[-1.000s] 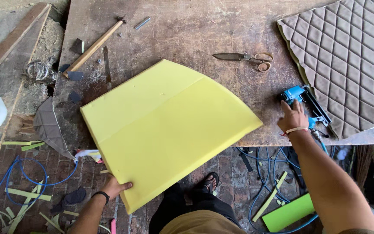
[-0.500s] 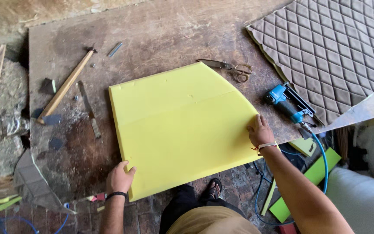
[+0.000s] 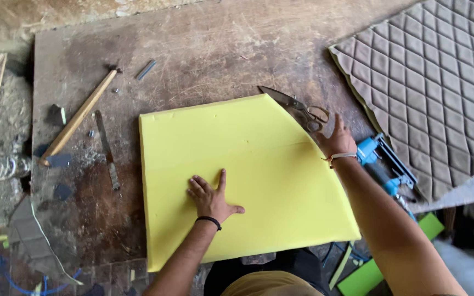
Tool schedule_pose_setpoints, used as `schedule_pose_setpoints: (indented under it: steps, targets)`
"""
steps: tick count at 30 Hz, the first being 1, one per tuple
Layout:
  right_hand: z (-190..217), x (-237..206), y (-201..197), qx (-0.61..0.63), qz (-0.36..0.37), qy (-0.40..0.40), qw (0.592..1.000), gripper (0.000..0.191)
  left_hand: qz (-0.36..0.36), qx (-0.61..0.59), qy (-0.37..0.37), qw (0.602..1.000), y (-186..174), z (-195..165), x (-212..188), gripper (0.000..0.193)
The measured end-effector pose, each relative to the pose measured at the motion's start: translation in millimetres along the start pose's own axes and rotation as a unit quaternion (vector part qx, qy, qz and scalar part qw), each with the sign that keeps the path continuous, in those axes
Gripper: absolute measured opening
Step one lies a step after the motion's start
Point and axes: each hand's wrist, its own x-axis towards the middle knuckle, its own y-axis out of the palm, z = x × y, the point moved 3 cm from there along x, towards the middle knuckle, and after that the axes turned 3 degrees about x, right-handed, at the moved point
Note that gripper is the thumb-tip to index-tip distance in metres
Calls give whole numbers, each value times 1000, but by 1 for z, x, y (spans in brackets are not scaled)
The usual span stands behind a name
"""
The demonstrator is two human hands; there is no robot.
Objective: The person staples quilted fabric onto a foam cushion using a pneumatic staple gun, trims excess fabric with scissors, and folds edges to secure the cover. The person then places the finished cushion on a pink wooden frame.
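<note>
Scarred wooden workbench (image 3: 204, 49); left hand (image 3: 210, 196) spread flat on yellow foam sheet (image 3: 259, 142); right hand (image 3: 336, 140) open-fingered beside scissors (image 3: 297, 107)

No packages, labels, signs or screens

Around the yellow foam sheet (image 3: 237, 170) on the worn wooden table (image 3: 204, 49) there is no box, bag, sticker, sign or display; everything near it is bare material and tools, without any wrapping or visible printed surface.
</note>
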Motion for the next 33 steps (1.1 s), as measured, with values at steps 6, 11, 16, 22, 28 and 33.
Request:
schedule_pose_setpoints:
  steps: [6, 11, 16, 22, 28, 33]
  targets:
    - [35, 107, 13, -15, 105, -112, 988, 61, 48, -21, -57, 997, -17, -18, 13, 145]
    - [119, 170, 15, 366, 177, -30, 913, 71, 60, -11, -100, 993, -22, -28, 16, 143]
    - [87, 173, -7, 100, 94, -230, 964, 56, 45, -16, -123, 991, -19, -34, 18, 146]
    - [-124, 153, -60, -126, -10, -6, 992, 119, 46, -15, -130, 990, -17, -49, 25, 148]
    - [-153, 199, -124, -246, -27, -161, 955, 37, 22, -28, -125, 991, -10, -53, 24, 146]
    - [-39, 167, -227, -220, 49, -265, 938, 35, 25, -23, -92, 995, -5, -43, 19, 140]
